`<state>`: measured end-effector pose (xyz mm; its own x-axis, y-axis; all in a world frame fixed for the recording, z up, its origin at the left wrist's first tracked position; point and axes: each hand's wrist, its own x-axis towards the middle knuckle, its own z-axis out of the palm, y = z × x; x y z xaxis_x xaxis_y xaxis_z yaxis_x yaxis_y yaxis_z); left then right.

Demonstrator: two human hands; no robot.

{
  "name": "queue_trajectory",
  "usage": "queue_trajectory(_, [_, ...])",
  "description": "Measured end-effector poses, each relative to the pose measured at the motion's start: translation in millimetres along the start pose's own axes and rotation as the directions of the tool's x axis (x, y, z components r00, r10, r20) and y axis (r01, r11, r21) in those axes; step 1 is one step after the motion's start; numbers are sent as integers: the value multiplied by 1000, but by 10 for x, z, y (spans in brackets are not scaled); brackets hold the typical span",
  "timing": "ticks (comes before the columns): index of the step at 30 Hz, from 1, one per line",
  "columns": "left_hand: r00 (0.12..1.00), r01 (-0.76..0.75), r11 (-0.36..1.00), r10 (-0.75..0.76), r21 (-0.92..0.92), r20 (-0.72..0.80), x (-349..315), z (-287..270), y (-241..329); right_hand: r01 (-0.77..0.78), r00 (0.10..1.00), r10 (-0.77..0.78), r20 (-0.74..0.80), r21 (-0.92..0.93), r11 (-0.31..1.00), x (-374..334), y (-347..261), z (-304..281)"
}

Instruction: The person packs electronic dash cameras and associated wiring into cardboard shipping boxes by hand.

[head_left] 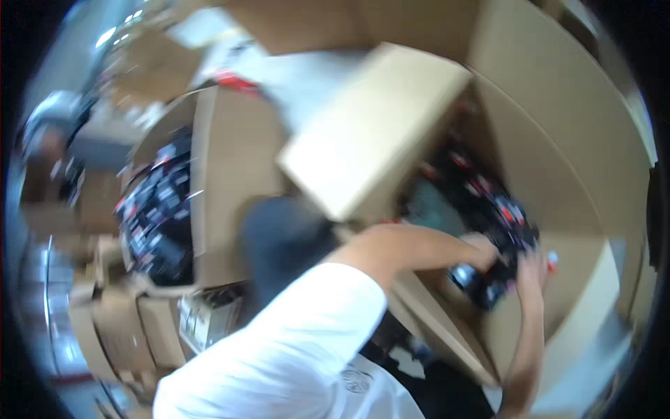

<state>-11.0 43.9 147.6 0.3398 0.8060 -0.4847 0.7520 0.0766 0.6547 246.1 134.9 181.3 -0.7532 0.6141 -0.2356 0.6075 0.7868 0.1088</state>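
Note:
Both my hands reach into a large open cardboard box (pixel 600 202) on the right, in among dark packages (pixel 481 188) with red and white marks. Motion blur smears their shapes. My left hand (pixel 483 253) comes across from the left and touches the dark pile, with a shiny rounded thing (pixel 461 274) just below it. At the pile's right edge is my right hand (pixel 532 271), close to the box wall, with a small white and red spot (pixel 552 262) beside it. The fingers of both hands are too blurred to show whether they grip anything.
A closed tan carton (pixel 377 133) leans over the box's left side. Further left, another open box (pixel 237 174) holds many small dark packages (pixel 164 209). Flattened or stacked cartons (pixel 122 328) lie at the lower left. A person (pixel 56 129) is at the far left.

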Motion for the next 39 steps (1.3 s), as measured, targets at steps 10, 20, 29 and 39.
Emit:
queue_trajectory(10, [526,63,990,-142,-128,-839,-5625,-3054,-237,24,974,-94,208,316,948,-228,-843,-860])
queue_trajectory(20, [329,861,504,-439,75,-836,-8968,-2698,-3965,-8,971,-101,217,451,893,-337,-1673,-2287])
queue_trajectory(29, [54,415,897,-190,-151,-980,-9343,-2876,-1505,315,949,-172,-264,824,470,77,-3992,-4424])
queue_trajectory(39, [523,-425,867,0,-261,-852,-8697,-2988,-255,519,841,56,-539,772,-367,190,-5704,-5366])
